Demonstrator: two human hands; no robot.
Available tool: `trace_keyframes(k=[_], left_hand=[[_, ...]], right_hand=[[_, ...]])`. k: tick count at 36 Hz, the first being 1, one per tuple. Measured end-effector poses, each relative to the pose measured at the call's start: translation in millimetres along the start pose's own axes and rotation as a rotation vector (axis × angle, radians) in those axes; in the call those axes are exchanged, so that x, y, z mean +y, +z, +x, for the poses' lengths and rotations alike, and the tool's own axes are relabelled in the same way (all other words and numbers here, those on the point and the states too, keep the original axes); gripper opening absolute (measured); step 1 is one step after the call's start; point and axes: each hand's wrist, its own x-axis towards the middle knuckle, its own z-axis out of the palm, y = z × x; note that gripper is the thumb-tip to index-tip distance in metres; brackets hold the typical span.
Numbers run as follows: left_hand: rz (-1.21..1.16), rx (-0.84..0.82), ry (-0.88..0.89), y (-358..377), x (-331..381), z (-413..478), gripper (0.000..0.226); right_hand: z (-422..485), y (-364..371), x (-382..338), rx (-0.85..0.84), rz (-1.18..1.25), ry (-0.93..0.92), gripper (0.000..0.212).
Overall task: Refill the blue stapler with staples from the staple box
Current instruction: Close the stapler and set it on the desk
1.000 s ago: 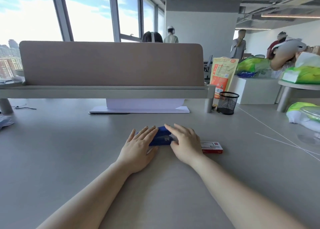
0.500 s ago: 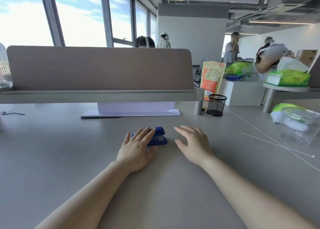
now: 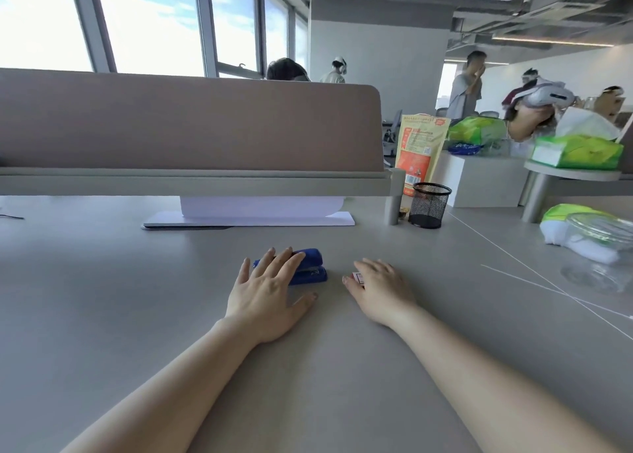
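Note:
The blue stapler (image 3: 310,270) lies on the grey desk (image 3: 137,298), its right end showing. My left hand (image 3: 269,290) rests flat on top of it with fingers spread and the thumb on the desk, not wrapped around it. To the right, my right hand (image 3: 380,290) covers the red and white staple box (image 3: 358,277), fingers curled over it. Only the box's left end peeps out beside my thumb.
A beige divider panel (image 3: 188,127) and its shelf stand behind the stapler, with a white stand base (image 3: 246,219) under it. A black mesh pen cup (image 3: 430,206) and an orange pouch (image 3: 419,147) sit back right. A clear glass bowl (image 3: 603,247) is far right.
My right hand left the stapler and moved right onto the staple box, hiding most of it. My left hand stayed on the stapler. The camera view shifted slightly right.

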Motion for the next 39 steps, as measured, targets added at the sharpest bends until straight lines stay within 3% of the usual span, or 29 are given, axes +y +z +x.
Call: trace_keyframes(k=[7,16,23,31,36,39], left_hand=[[-0.031,-0.003,-0.046,9.1,-15.5,29.2,0.072],[-0.05,-0.026,-0.052,18.1,-22.5,49.7,0.073],[-0.04,-0.057,-0.021,24.4,-34.0,71.0,0.072],[-0.047,-0.088,-0.005,38.6,-50.2,114.9,0.072],[-0.044,-0.096,0.015,46.7,-58.2,133.8,0.071],[-0.041,-0.091,0.023,48.8,-59.2,137.7,0.071]], right_hand=[[11.6,-4.2,1.1,0.113,-0.086,-0.024,0.052],[26.3,8.0,3.6,0.025,-0.076,-0.054,0.045],[74.5,17.0,-6.3,-0.012,-0.065,-0.041,0.051],[126.0,23.6,-6.3,-0.064,-0.094,-0.032,0.076],[150.4,30.8,-9.8,-0.031,-0.079,-0.008,0.069],[157.1,35.3,-11.8,-0.017,-0.097,0.009,0.077]])
